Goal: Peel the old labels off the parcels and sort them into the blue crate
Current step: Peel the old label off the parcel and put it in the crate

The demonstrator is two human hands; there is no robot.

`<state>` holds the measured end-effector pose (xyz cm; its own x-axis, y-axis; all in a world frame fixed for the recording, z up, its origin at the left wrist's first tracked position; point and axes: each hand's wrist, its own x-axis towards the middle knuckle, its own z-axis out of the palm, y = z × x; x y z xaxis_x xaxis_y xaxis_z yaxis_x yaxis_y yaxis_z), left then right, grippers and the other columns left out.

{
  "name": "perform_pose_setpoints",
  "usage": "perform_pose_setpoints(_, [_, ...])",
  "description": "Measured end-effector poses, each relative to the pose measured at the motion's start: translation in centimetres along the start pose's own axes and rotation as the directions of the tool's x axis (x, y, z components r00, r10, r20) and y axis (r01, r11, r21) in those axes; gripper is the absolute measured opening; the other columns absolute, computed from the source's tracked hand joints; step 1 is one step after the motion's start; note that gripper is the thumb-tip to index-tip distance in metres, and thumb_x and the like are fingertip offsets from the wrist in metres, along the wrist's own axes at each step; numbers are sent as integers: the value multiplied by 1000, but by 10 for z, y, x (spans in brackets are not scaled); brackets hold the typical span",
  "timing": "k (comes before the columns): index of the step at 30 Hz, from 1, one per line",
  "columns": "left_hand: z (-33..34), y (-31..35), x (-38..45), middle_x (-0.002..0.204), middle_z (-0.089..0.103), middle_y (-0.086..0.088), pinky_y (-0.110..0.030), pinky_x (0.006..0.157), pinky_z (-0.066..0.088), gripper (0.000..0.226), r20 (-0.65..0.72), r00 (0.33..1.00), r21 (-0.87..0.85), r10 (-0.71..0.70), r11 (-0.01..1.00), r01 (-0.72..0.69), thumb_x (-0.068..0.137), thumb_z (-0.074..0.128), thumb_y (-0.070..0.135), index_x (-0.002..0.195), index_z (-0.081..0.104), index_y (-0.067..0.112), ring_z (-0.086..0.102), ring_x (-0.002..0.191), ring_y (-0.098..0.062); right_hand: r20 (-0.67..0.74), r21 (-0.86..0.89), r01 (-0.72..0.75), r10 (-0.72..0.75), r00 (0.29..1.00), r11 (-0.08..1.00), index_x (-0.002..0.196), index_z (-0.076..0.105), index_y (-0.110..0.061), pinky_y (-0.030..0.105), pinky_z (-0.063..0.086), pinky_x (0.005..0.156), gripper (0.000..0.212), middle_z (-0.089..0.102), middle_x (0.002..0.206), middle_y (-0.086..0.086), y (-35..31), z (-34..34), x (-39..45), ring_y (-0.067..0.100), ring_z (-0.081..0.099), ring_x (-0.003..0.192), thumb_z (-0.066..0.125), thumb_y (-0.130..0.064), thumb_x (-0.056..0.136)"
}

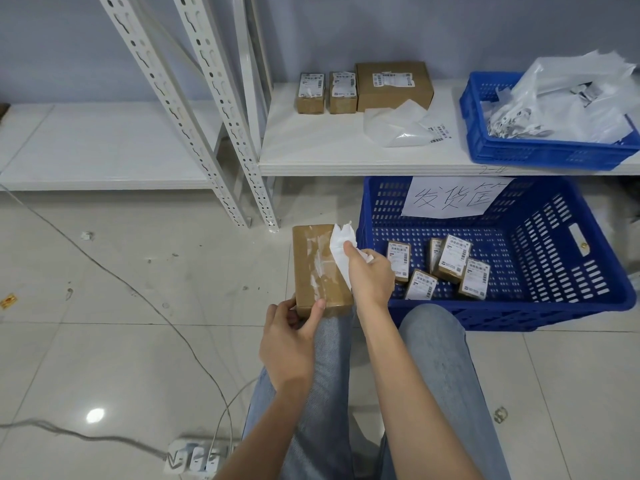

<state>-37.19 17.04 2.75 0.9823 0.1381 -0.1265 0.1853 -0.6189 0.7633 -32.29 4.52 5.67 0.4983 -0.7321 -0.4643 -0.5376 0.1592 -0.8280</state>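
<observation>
**A:** ok what's closest to the camera?

**B:** A power strip on the tile floor at the bottom edge, with a cable snaking away to the left. Beside it are the person's knees in jeans.

**A:** and the hands?

**B:** The left hand grips the near end of a brown box that rests on the left knee: thumb pressed flat on top, the other fingers curled around the end. The right hand pinches a white label between thumb and fingers. The label is partly lifted off the box's right side, with its torn top edge sticking up. White paper residue streaks the top of the box.

**A:** where's the crate?

**B:** The big blue crate sits on the floor just right of the box, with a handwritten paper sign on its back wall. Several small labelled parcels lie jumbled inside, toward its left.

**A:** further back?

**B:** A white shelf holds three more labelled boxes in a row, with a crumpled clear bag in front of them. At the right end is a smaller blue basket piled with white plastic bags. Slotted metal uprights stand to the left.
</observation>
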Motion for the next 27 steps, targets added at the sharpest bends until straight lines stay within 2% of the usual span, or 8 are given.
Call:
perform_pose_setpoints(7, [0, 2, -1, 90, 57, 16, -5, 59, 31, 59, -23, 999, -20, 22, 1000, -23, 72, 49, 72, 100, 66, 23, 54, 71, 9, -12, 176, -107, 111, 994, 978, 109, 69, -13, 31, 38, 79, 33, 65, 106, 0, 2, -4, -2, 16, 55, 96, 67, -37, 87])
perform_pose_setpoints(13, [-1, 2, -1, 88, 57, 17, -6, 61, 33, 64, -25, 1000, -41, 6, 999, -7, 69, 46, 76, 99, 66, 24, 56, 72, 9, -11, 115, -34, 36, 999, 993, 99, 70, -11, 31, 37, 73, 36, 68, 102, 2, 4, -2, 0, 19, 58, 97, 62, -44, 86])
perform_pose_setpoints(16, [-1, 3, -1, 88, 58, 18, -5, 59, 33, 64, -20, 1000, -43, 7, 999, -8, 69, 47, 76, 100, 66, 24, 56, 72, 9, -23, 140, -51, 55, 998, 989, 87, 63, -16, 31, 35, 76, 30, 64, 89, -3, 6, -2, 0, 16, 56, 90, 61, -45, 87])
perform_pose_setpoints(20, [-2, 2, -2, 90, 58, 17, -5, 58, 33, 57, -14, 1000, -33, 14, 999, -15, 73, 52, 72, 100, 66, 24, 56, 71, 9, -38, 159, -75, 82, 996, 984, 108, 69, -14, 32, 35, 80, 39, 65, 104, 0, 7, -3, 0, 17, 54, 100, 60, -46, 88])
perform_pose_setpoints(21, [-1, 2, -1, 89, 58, 17, -5, 58, 33, 54, -14, 1000, -32, 12, 999, -13, 74, 53, 71, 98, 66, 25, 56, 71, 8, -41, 157, -82, 89, 995, 984, 107, 69, -14, 33, 38, 82, 40, 66, 107, 1, 5, -4, -1, 19, 55, 101, 59, -48, 89])
perform_pose_setpoints(23, [-2, 2, -1, 86, 57, 16, -6, 59, 32, 55, -21, 1000, -44, -2, 999, 1, 72, 47, 75, 91, 64, 26, 56, 71, 7, 25, 252, -155, 154, 988, 955, 92, 70, -14, 40, 47, 87, 42, 69, 105, 6, 3, -6, 1, 24, 61, 99, 54, -53, 90])
perform_pose_setpoints(25, [-2, 3, 0, 84, 57, 15, -6, 59, 32, 56, -24, 1000, -57, -21, 998, 19, 70, 42, 77, 86, 62, 27, 55, 70, 7, 116, 379, -228, 198, 973, 897, 72, 63, -14, 40, 49, 87, 48, 72, 93, 10, 0, -11, 4, 26, 67, 88, 49, -56, 92])
perform_pose_setpoints(27, [-2, 4, 0, 86, 57, 15, -5, 58, 32, 54, -19, 1000, -48, -8, 999, 7, 71, 44, 76, 88, 62, 28, 55, 70, 8, 129, 331, -200, 166, 978, 922, 67, 60, -14, 39, 50, 84, 52, 71, 85, 11, -2, -16, 10, 24, 66, 81, 51, -61, 88])
